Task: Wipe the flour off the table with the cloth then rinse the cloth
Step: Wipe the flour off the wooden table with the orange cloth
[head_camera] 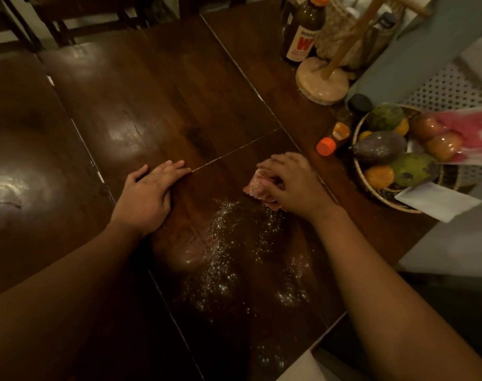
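— Where's the cloth (257, 185)?
— Bunched under my right hand (292, 182), at one o'clock from the flour (234, 257); those fingers are curled, pinching it. My left hand (149, 193) lies flat on the surface (151, 105), fingers together.
— How will it handle?
— Soft, light and limp, I'd guess; grip the top of the wad.

Dim warm light, glare on table (124, 133), wide-angle edge distortion.

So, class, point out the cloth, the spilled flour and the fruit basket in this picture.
cloth (255, 185), head view, on its exposed pink crumpled part.
flour (220, 276), head view, on a dense white patch of the scatter.
fruit basket (371, 189), head view, on its woven rim, lower left.
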